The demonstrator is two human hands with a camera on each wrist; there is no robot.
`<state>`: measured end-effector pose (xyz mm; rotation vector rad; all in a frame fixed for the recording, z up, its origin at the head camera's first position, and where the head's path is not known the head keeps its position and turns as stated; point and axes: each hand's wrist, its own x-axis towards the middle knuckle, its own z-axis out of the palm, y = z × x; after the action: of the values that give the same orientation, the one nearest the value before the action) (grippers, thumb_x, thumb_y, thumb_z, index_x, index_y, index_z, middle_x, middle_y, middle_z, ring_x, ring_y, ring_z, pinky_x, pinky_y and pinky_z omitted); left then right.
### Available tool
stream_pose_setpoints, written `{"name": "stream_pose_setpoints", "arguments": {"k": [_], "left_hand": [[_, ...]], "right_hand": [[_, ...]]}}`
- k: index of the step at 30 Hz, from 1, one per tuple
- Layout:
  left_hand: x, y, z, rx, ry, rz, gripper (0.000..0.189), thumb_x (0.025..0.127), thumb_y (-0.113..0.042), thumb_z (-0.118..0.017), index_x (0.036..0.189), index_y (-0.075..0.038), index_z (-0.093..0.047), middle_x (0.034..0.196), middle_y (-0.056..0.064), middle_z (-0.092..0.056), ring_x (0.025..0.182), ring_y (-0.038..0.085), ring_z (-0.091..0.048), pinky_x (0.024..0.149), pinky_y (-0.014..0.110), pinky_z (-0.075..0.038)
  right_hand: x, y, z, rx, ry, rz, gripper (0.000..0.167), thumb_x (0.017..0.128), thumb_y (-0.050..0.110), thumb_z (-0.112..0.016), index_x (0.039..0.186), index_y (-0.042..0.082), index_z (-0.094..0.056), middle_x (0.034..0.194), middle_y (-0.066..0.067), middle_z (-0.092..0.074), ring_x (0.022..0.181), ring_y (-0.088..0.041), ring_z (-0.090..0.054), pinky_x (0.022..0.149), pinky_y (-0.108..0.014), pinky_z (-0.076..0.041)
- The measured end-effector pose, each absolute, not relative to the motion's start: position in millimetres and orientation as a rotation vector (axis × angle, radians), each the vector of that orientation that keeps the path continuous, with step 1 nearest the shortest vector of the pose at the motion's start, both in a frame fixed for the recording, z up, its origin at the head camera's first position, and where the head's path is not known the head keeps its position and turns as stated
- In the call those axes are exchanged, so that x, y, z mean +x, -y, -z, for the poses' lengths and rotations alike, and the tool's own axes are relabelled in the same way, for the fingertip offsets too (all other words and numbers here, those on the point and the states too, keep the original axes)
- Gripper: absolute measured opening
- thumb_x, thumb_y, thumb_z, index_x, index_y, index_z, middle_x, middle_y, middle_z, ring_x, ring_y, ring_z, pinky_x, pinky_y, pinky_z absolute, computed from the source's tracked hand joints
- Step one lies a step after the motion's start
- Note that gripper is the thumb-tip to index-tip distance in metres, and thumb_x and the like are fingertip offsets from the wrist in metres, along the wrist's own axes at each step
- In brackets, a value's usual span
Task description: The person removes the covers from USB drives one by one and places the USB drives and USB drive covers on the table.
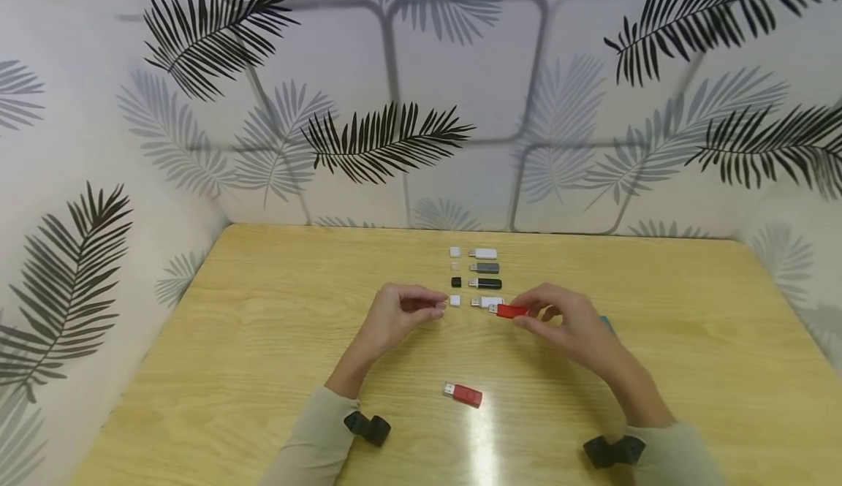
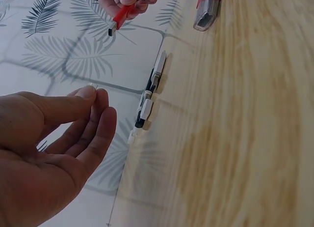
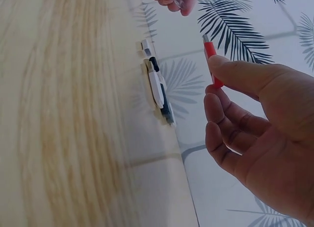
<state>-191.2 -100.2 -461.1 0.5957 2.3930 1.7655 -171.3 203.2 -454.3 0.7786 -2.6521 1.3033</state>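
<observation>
Right hand [image 1: 579, 325]: pinches 1 red USB stick [image 1: 510, 311], plug toward left hand. Left hand [image 1: 393, 319]: fingertips together on 1 small clear cap [image 3: 179, 4]. Between grips: 1 white cap [image 1: 455, 300]. Nearer the person: 1 capped red stick [image 1: 468, 396].

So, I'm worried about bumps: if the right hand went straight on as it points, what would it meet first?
Probably the left hand, across from the red stick the right hand holds. The white cap and white stick between them seem lower, on the table, though depth is unclear.
</observation>
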Motion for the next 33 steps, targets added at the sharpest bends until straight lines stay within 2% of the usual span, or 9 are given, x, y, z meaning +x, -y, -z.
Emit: {"name": "stream_pose_setpoints", "arguments": {"k": [9,19,33], "left_hand": [[-190,93,469,0.528,-2.516,-1.68,0.016,0.089,-0.001,-0.078,0.105,0.001,-0.08,0.104,0.012,-0.076,0.085,0.014,-0.07,0.073,0.023,-0.057],[-190,86,470,0.413,-2.583,-1.596,0.015,0.087,-0.004,-0.081,0.102,-0.002,-0.081,0.099,0.007,-0.078,0.082,0.012,-0.071,0.071,0.022,-0.057],[-195,78,473,0.497,-2.572,-1.555,0.009,0.089,-0.002,-0.079,0.098,-0.002,-0.079,0.089,0.003,-0.076,0.076,0.009,-0.069,0.071,0.024,-0.057]], "right_hand": [[-174,-197,464,0.737,2.708,-1.26,0.021,0.089,0.004,-0.079,0.109,0.012,-0.076,0.101,0.003,-0.071,0.084,-0.011,-0.063,0.072,-0.03,-0.058],[-174,-192,472,0.694,2.705,-1.257,0.02,0.089,0.004,-0.08,0.108,0.01,-0.076,0.1,0.002,-0.072,0.083,-0.012,-0.064,0.072,-0.03,-0.057],[-178,-189,476,0.525,2.795,-1.283,0.017,0.089,0.005,-0.08,0.105,0.009,-0.076,0.096,0.001,-0.072,0.083,-0.013,-0.064,0.075,-0.033,-0.057]]}}
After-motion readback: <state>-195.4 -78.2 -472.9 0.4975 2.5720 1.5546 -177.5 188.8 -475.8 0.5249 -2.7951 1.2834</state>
